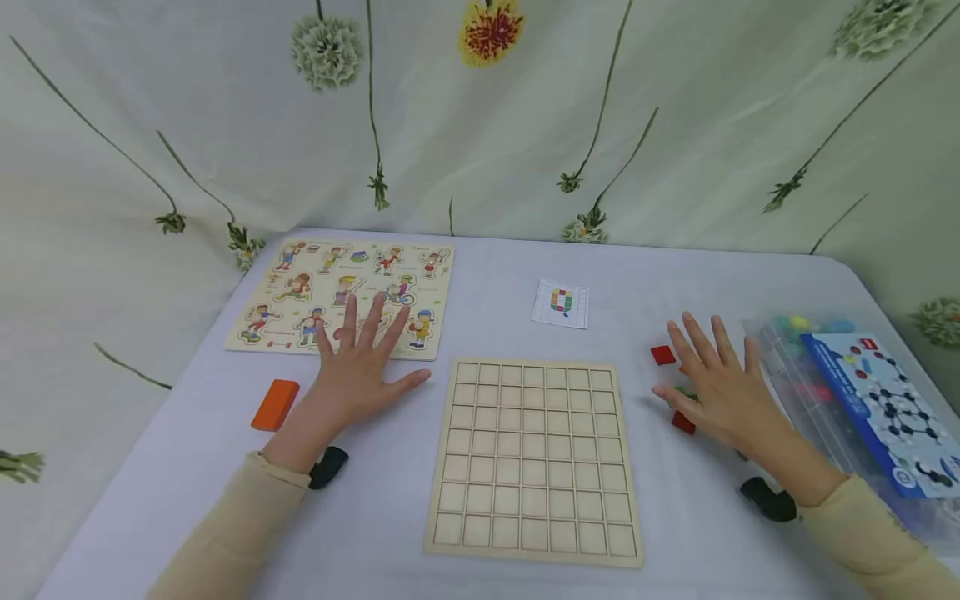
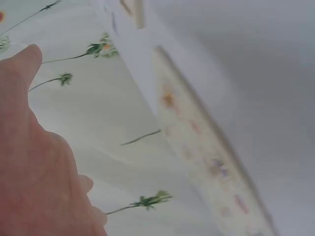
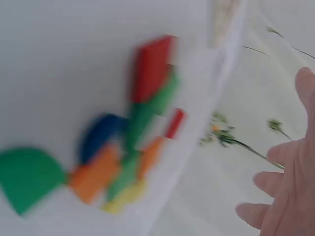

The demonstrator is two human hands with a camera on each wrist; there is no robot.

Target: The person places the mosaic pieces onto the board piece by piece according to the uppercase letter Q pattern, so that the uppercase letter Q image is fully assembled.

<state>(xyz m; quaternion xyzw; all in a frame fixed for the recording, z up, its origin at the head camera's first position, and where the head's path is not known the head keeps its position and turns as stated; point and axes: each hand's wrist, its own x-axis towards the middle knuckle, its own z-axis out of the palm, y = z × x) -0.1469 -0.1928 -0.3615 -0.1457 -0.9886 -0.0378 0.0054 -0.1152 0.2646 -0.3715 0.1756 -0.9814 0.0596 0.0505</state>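
My left hand [image 1: 351, 379] is spread with straight fingers above the table, over the near edge of a wooden puzzle board [image 1: 243, 337] with pictures of children. It holds nothing. An orange block [image 1: 275, 405] lies to the left of its wrist. My right hand [image 1: 723, 396], also spread and holding nothing, is over some small coloured blocks that it partly hides; a red block [image 1: 663, 355] shows beside its fingers. The right wrist view shows more of them, blurred, among them a green block [image 3: 32, 177] and a blue block [image 3: 101, 137]. Between the hands lies a wooden grid board [image 1: 534, 463].
A small card [image 1: 561, 303] with a coloured pattern lies beyond the grid board. At the right edge stands a clear plastic box [image 1: 787, 367] with coloured pieces in it and a blue booklet [image 1: 888, 412] on top. A flowered cloth [image 1: 480, 158] hangs behind the table.
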